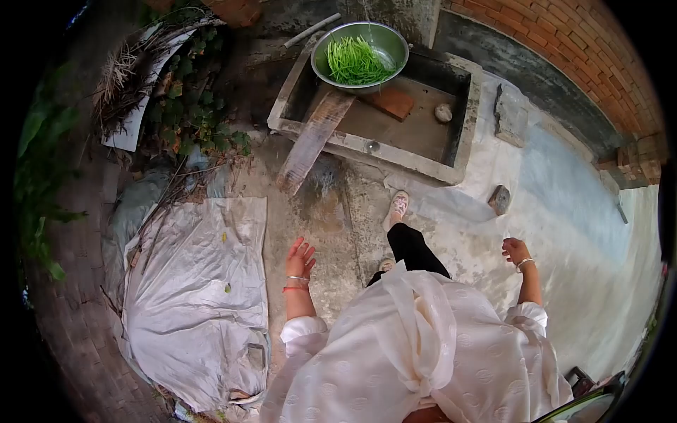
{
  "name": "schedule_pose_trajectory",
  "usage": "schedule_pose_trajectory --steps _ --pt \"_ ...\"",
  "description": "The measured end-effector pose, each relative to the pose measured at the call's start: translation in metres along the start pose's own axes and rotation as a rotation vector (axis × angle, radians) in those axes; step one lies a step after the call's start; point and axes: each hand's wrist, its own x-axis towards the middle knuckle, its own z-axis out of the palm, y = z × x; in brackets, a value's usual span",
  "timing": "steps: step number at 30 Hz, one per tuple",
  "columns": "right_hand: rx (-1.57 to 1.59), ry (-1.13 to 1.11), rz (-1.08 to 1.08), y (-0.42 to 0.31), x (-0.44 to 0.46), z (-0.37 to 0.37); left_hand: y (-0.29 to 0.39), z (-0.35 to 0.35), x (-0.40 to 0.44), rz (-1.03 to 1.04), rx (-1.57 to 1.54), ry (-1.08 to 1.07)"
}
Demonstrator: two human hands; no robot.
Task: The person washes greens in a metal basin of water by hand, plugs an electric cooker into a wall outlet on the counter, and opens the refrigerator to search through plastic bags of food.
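At far left a pale sheet [197, 303] covers a patch of ground, its right edge lying along the concrete floor [328, 261]. Just beyond that edge hangs the left hand [300, 259], fingers loosely spread, with nothing in them; it is held out from the body, which looks like a matter of balance in mid-stride, since one shoe [398, 206] stands well ahead near the front edge of the concrete trough [462, 158]. A flat board [315, 141] crosses that front edge near its left corner, its outer end jutting past the rim and its inner end reaching toward the metal bowl [400, 53]. The bowl, heaped with cut green stalks [356, 60], sits at the trough's back edge, toward the left corner, probably so that the thin stream of water [367, 15] drops straight into it. Inside the trough, right of the bowl, lie a brick [390, 103] and, nearer the right edge, a round stone [443, 113]. Farther right, the right hand [516, 251] hangs well apart from the trough, near a loose rock [499, 200] on the floor; its fingers are bent inward, and I cannot tell whether they close on anything small.
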Motion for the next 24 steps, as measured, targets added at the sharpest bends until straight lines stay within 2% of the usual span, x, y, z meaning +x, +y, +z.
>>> schedule_pose_trajectory --steps 3,5,6,7,9,11,13,15,17,19,21,24 --pt "0.076 -0.053 0.226 0.091 -0.028 0.010 -0.074 -0.045 0.028 -0.015 -0.239 -0.059" --pt "-0.006 -0.078 0.316 0.142 -0.049 0.019 -0.083 -0.055 0.036 -0.050 -0.236 -0.069" --pt "-0.143 -0.207 0.283 0.163 -0.056 0.021 -0.075 -0.054 0.032 -0.064 -0.230 -0.073" --pt "-0.141 -0.209 0.322 0.185 -0.064 0.023 -0.066 -0.051 0.028 -0.028 -0.268 -0.135" --pt "0.009 -0.165 0.398 0.203 -0.081 0.025 -0.014 0.000 -0.020 0.037 -0.351 -0.256" --pt "0.113 -0.100 0.385 0.218 -0.081 0.019 0.022 0.055 -0.053 0.192 -0.356 -0.463" --pt "0.076 -0.060 0.278 0.226 -0.069 0.007 0.048 0.120 -0.080 0.287 -0.350 -0.708" --pt "-0.117 0.002 0.043 0.230 -0.045 -0.009 0.065 0.192 -0.110 0.296 -0.350 -0.875" --pt "-0.072 0.099 -0.158 0.219 -0.026 -0.029 0.070 0.260 -0.137 0.262 -0.342 -1.017" --pt "0.107 0.169 -0.276 0.132 -0.044 -0.053 0.071 0.313 -0.164 0.275 -0.291 -1.120" --pt "0.351 0.160 -0.326 0.060 -0.052 -0.073 0.066 0.358 -0.187 0.290 -0.254 -1.207" --pt "0.610 0.015 -0.486 -0.030 -0.052 -0.095 0.057 0.400 -0.210 0.331 -0.167 -1.238"
